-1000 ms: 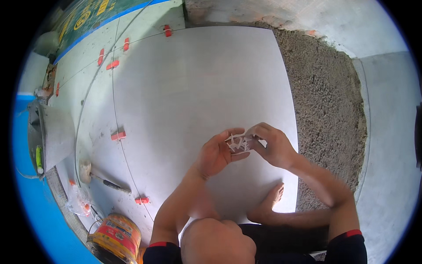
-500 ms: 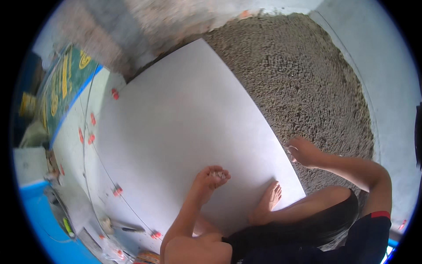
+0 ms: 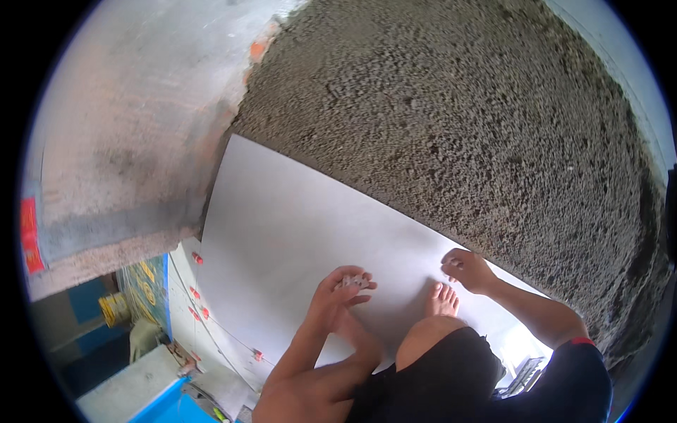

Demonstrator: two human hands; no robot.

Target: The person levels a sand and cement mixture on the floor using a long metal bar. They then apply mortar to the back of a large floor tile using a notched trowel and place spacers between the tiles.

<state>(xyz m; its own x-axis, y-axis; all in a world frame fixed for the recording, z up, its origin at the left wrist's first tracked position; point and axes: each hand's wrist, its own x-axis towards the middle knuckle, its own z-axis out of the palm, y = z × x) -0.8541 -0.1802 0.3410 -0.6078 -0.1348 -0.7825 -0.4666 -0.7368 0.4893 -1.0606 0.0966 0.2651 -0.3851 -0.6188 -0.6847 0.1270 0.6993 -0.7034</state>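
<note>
A large light-grey floor tile point(image 3: 282, 204) lies under both hands, with my bare feet on it. My left hand point(image 3: 331, 299) is cupped above the tile, its fingers curled round several small white clips point(image 3: 355, 281), which look like tile-levelling clips. Closer to the tile's right-hand edge, my right hand point(image 3: 471, 271) has its fingers bent in a pinch. A small pale piece point(image 3: 457, 264) shows at its fingertips, too small to make out clearly. Between the hands, slightly lower, is my right foot point(image 3: 442, 299).
Rough grey mortar point(image 3: 437, 127) spreads beyond the tile's far edge. A bare plastered wall point(image 3: 134, 134) rises at the left. Red levelling wedges point(image 3: 259, 355) sit along the tile joints. A green printed sheet point(image 3: 146, 285), a yellow bucket point(image 3: 113, 309) and a blue surface point(image 3: 159, 409) lie lower left.
The view has swung round to the right, showing more mortar. My right hand has moved from the mortar edge to over the tile. My left hand still holds the white clips.
</note>
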